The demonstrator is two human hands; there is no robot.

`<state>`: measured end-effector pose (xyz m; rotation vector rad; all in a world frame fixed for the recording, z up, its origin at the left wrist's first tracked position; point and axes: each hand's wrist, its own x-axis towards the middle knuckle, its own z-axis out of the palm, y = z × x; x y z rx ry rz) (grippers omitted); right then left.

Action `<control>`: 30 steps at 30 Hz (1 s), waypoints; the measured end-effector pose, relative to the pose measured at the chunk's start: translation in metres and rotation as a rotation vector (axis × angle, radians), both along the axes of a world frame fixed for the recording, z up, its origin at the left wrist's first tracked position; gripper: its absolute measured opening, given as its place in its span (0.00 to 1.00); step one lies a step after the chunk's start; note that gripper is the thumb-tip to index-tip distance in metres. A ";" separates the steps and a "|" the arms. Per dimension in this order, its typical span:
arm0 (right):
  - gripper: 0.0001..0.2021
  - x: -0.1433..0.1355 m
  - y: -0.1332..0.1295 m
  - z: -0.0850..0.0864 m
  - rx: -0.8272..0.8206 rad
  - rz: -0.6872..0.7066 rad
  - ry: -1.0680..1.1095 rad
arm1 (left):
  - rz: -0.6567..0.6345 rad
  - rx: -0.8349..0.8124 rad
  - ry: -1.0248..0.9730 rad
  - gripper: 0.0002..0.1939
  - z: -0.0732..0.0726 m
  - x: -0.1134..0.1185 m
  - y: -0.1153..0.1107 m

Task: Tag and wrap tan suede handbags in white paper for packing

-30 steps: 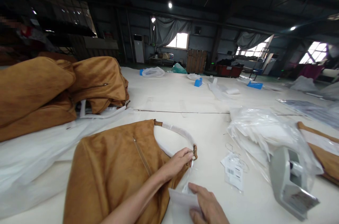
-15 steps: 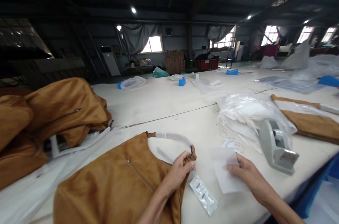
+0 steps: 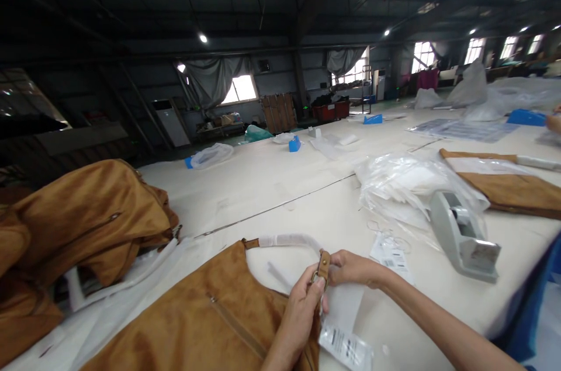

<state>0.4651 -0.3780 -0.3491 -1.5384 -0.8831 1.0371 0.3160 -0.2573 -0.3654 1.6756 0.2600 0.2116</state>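
A brown suede-look handbag (image 3: 193, 307) with a slanted zip lies on the table before me. Its strap (image 3: 287, 240) is wrapped in white material. My left hand (image 3: 302, 304) grips the strap's end at the metal ring and leather tab (image 3: 324, 266). On the other side of that tab, my right hand (image 3: 353, 269) is closed, with a thin white sheet (image 3: 346, 304) hanging from it; its fingertips are partly hidden behind the tab. Below the hands hangs a clear packet with a printed label (image 3: 346, 347).
More brown bags (image 3: 96, 213) are heaped at left. To the right stand a grey tape dispenser (image 3: 464, 236), a clear plastic bag of white sheets (image 3: 403, 184), barcode tags (image 3: 390, 254) and another brown bag (image 3: 508, 187). Part of another person's hand (image 3: 554, 121) shows at the far right edge.
My right hand has moved left with the white sheet, from over the table to the strap's end. Barcode tags it partly covered now show. The view has shifted slightly.
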 end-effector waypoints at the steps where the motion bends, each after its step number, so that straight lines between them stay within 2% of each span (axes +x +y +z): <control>1: 0.16 -0.002 0.001 0.000 0.029 0.008 0.068 | 0.002 -0.006 -0.008 0.29 -0.001 0.000 0.000; 5: 0.20 -0.010 0.007 -0.007 0.046 -0.037 0.224 | 0.008 -0.015 -0.010 0.33 -0.006 0.000 -0.001; 12: 0.11 -0.020 0.022 -0.011 0.032 -0.073 0.299 | 0.035 -0.042 0.021 0.40 -0.006 -0.002 -0.002; 15: 0.16 -0.018 0.024 -0.008 0.039 -0.113 0.383 | 0.053 -0.104 0.030 0.43 -0.009 -0.003 -0.001; 20: 0.21 -0.016 0.024 -0.007 0.153 -0.148 0.546 | 0.157 -0.149 0.094 0.56 -0.015 -0.004 0.000; 24: 0.21 -0.015 0.020 -0.008 0.166 -0.114 0.569 | 0.151 -0.302 0.084 0.66 -0.017 0.002 -0.001; 27: 0.21 -0.011 0.018 -0.010 0.162 -0.097 0.567 | 0.282 -0.451 0.028 0.74 -0.015 0.005 -0.002; 30: 0.21 -0.006 0.017 -0.012 0.138 -0.086 0.543 | 0.424 -0.460 0.024 0.71 -0.007 0.003 -0.004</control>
